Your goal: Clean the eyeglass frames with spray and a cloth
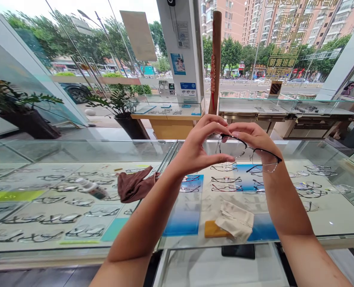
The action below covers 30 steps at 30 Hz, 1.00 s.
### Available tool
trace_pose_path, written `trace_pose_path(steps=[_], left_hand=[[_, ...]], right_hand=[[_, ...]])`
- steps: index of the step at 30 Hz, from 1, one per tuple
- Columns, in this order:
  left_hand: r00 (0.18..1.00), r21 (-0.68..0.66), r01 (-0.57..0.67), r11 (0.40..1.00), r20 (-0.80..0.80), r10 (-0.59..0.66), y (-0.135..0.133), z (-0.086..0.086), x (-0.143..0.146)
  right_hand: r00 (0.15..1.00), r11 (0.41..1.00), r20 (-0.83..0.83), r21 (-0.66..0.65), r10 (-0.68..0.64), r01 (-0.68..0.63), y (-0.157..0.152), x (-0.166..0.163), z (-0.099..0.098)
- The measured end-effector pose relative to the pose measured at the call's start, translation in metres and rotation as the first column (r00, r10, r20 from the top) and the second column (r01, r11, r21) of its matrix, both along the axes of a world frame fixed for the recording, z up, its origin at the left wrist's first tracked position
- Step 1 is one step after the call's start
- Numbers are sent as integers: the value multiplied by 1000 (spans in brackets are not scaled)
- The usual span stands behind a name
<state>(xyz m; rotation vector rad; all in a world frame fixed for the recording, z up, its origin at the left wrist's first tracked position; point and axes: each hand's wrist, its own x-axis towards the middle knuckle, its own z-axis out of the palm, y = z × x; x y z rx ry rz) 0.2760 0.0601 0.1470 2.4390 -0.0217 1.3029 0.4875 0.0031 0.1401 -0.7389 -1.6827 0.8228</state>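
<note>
Glasses (249, 148) with a dark upper rim and thin wire below are up in the air above the glass tabletop (329, 223), between the person's two hands. The left hand (203, 141) curves around the lens nearer to it, fingers bent over the top and thumb stretched out below; the right hand (254, 136) has its fingers bent near the upper rim, close against those of the left. Both seem to steady the frame, though how firmly each one pinches cannot be told, since the fingers hide the contact. The pair is tilted, its other lens lower and in front of the right wrist. It looks very light, with a stiff but slender frame that would likely bend under a hard squeeze or twist. The clear lenses are probably slick and easily smudged, so the rim, bridge or hinge corners make the better hold. On the tabletop are a brown cloth (135, 186), a pale cloth (236, 219) and a small bottle (91, 188).
</note>
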Motion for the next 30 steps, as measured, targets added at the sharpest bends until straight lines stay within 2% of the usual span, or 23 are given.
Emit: trace_pose_path(steps=[8,14,23,30], left_hand=[[999,-43,34,998,-2,-34,3,-3,1],[991,-158,119,980,-48,-128,4,-4,-1],[955,-261,277,925,-32,-295,9,-7,0],[950,-280,279,919,-60,-307,5,-7,3]], right_hand=[[999,999,-24,-9,34,-34,1,-4,-1],[996,996,-26,45,83,-82,9,-6,-6],[969,988,-200,85,145,-131,30,-21,-24],[930,979,-306,72,201,-188,32,-28,-26]])
